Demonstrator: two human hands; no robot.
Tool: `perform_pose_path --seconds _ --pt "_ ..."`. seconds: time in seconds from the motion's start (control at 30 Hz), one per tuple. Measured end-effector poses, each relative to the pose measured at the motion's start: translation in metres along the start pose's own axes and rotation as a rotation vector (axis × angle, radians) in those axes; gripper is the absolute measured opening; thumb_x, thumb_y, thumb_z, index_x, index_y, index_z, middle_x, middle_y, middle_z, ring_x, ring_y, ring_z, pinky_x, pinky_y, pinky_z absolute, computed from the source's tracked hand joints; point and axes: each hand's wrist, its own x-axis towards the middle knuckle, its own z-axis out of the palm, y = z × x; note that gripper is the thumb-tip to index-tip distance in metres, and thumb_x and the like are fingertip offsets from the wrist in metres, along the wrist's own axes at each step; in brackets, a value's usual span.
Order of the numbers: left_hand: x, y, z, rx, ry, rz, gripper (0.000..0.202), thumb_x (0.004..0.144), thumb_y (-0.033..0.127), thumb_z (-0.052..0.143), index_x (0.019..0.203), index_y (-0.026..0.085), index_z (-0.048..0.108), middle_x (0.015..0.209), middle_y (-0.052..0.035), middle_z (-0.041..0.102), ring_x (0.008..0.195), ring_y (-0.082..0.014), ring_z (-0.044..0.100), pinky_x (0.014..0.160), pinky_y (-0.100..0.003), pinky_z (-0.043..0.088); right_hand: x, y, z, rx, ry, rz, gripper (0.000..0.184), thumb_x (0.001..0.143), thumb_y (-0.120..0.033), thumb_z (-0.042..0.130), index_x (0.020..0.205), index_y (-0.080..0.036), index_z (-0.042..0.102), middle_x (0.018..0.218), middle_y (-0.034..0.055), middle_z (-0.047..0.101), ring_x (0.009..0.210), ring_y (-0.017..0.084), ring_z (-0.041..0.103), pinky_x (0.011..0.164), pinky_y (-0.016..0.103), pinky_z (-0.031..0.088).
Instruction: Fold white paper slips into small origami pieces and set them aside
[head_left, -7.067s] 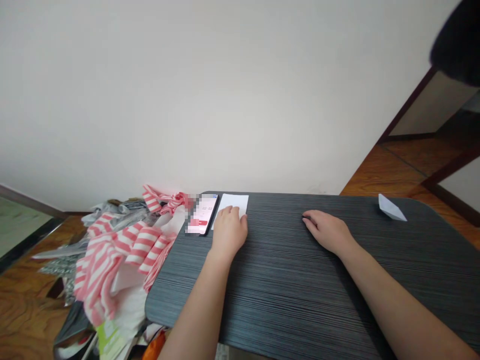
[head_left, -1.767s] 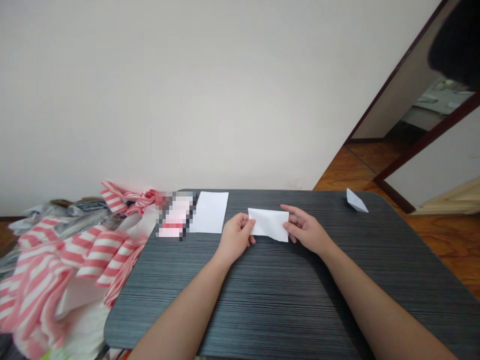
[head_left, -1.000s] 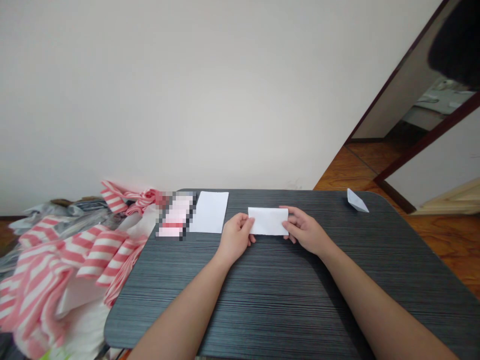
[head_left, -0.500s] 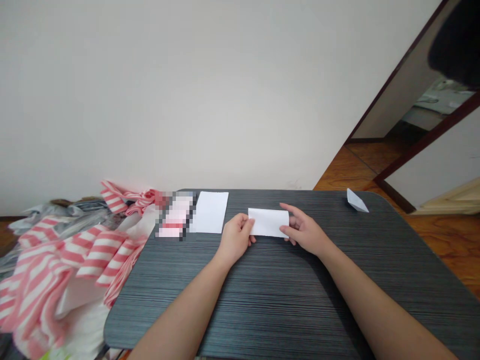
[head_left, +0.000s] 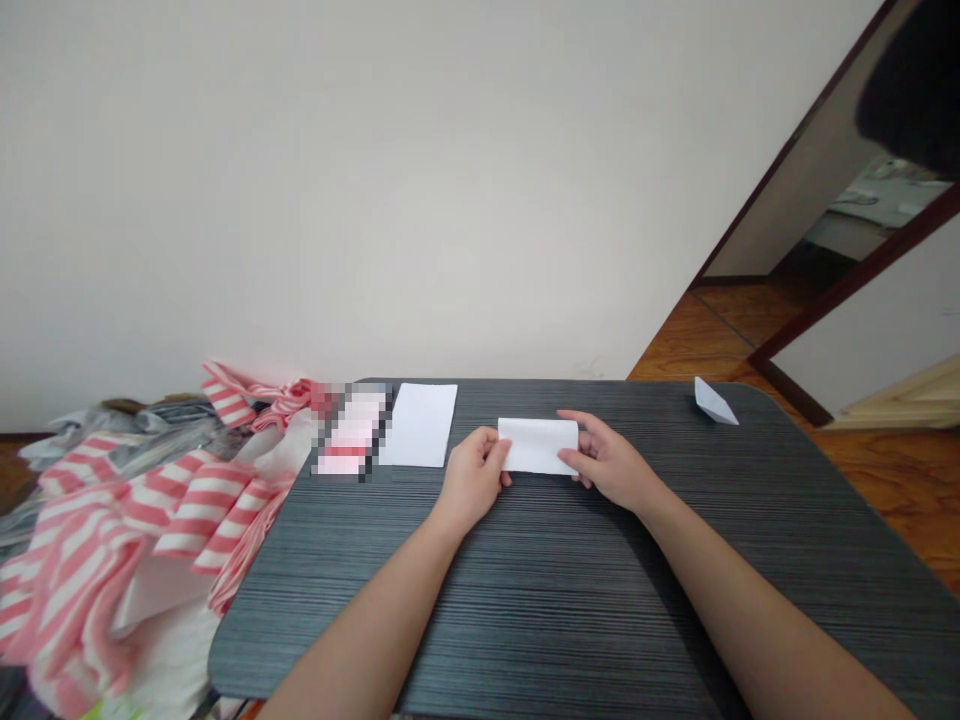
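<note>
A small white folded sheet of paper (head_left: pixel 538 445) lies near the far middle of the dark striped table (head_left: pixel 570 590). My left hand (head_left: pixel 471 479) pinches its left end with thumb and fingers closed. My right hand (head_left: pixel 609 464) grips its right end, fingers curled round the edge. Both forearms reach in from the near edge.
A second white sheet (head_left: pixel 418 425) lies flat to the left, beside a phone (head_left: pixel 349 433) with a pink screen. A folded paper boat (head_left: pixel 712 402) sits at the far right corner. Pink-and-white striped bags (head_left: pixel 127 530) are piled left of the table. A doorway (head_left: pixel 847 270) opens at right.
Seven seconds ago my hands rested flat on the table and on the sheet pile. Since then they hold a sheet between them; over the last second it has barely shifted.
</note>
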Motion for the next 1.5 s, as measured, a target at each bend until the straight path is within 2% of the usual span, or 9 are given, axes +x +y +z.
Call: perform_pose_path --seconds 0.1,0.23,0.33,0.43,0.53,0.73,0.9,1.27,1.5 --pt "-0.001 0.003 0.0 0.02 -0.007 0.017 0.027 0.082 0.043 0.045 0.08 0.017 0.054 0.052 0.0023 0.055 0.044 -0.0096 0.05 0.046 -0.019 0.035 0.0 -0.003 -0.003 -0.027 0.019 -0.051 0.054 0.081 -0.031 0.056 0.13 -0.021 0.035 0.088 0.0055 0.062 0.06 0.013 0.055 0.05 0.024 0.044" --pt "-0.005 0.009 0.001 0.101 -0.11 0.077 0.025 0.082 0.04 0.046 0.076 0.017 0.056 0.057 0.0018 0.055 0.047 -0.0095 0.048 0.048 -0.02 0.033 0.0 -0.011 -0.008 -0.114 0.065 -0.13 0.036 0.084 -0.035 0.051 0.116 -0.019 0.054 0.108 0.0102 0.061 0.092 0.021 0.058 0.076 0.034 0.047" --pt "-0.007 0.014 0.0 0.215 -0.19 0.162 0.025 0.082 0.037 0.047 0.07 0.016 0.056 0.06 0.0006 0.055 0.054 -0.0103 0.047 0.05 -0.02 0.031 -0.001 -0.013 -0.007 -0.116 -0.036 -0.064 0.033 0.084 -0.036 0.051 0.111 -0.018 0.059 0.106 0.0102 0.064 0.089 0.022 0.06 0.071 0.032 0.048" --pt "-0.009 0.017 -0.001 0.292 -0.241 0.21 0.024 0.081 0.034 0.047 0.069 0.016 0.057 0.061 0.0005 0.054 0.056 -0.0107 0.045 0.051 -0.02 0.029 -0.002 -0.011 -0.004 -0.108 -0.162 0.021 0.035 0.082 -0.036 0.054 0.11 -0.017 0.06 0.091 0.0083 0.069 0.074 0.019 0.062 0.059 0.027 0.046" --pt "-0.009 0.018 -0.002 0.334 -0.288 0.232 0.023 0.081 0.032 0.046 0.068 0.016 0.057 0.059 0.0014 0.051 0.054 -0.0101 0.043 0.05 -0.02 0.027 -0.002 -0.009 -0.001 -0.157 -0.212 0.048 0.035 0.079 -0.036 0.057 0.107 -0.016 0.063 0.082 0.0063 0.07 0.066 0.017 0.061 0.054 0.025 0.043" --pt "-0.01 0.02 -0.003 0.354 -0.345 0.25 0.022 0.081 0.031 0.047 0.067 0.016 0.057 0.057 0.0017 0.05 0.053 -0.0097 0.041 0.049 -0.02 0.025 0.0 -0.014 0.003 -0.292 -0.208 0.009 0.024 0.08 -0.035 0.055 0.088 -0.016 0.067 0.071 0.0029 0.067 0.058 0.013 0.055 0.049 0.021 0.038" --pt "-0.01 0.021 -0.004 0.354 -0.347 0.251 0.021 0.081 0.029 0.046 0.067 0.016 0.055 0.056 0.0023 0.049 0.052 -0.0094 0.041 0.049 -0.02 0.025 0.002 -0.015 0.006 -0.333 -0.18 -0.001 0.027 0.082 -0.037 0.052 0.078 -0.015 0.066 0.061 0.0004 0.059 0.052 0.01 0.049 0.045 0.02 0.034" --pt "-0.011 0.02 -0.004 0.399 -0.354 0.285 0.02 0.08 0.028 0.048 0.066 0.017 0.056 0.058 0.0017 0.051 0.054 -0.0099 0.042 0.05 -0.02 0.026 0.004 -0.019 0.009 -0.391 -0.188 -0.05 0.027 0.085 -0.031 0.047 0.076 -0.016 0.068 0.068 0.0021 0.063 0.061 0.013 0.053 0.052 0.021 0.037" --pt "-0.009 0.017 -0.003 0.319 -0.327 0.209 0.022 0.08 0.031 0.047 0.068 0.016 0.057 0.057 0.0014 0.05 0.053 -0.0101 0.041 0.049 -0.02 0.025 0.002 -0.013 0.005 -0.325 -0.206 0.012 0.028 0.083 -0.037 0.05 0.083 -0.015 0.067 0.064 0.0016 0.061 0.054 0.012 0.051 0.046 0.02 0.034"
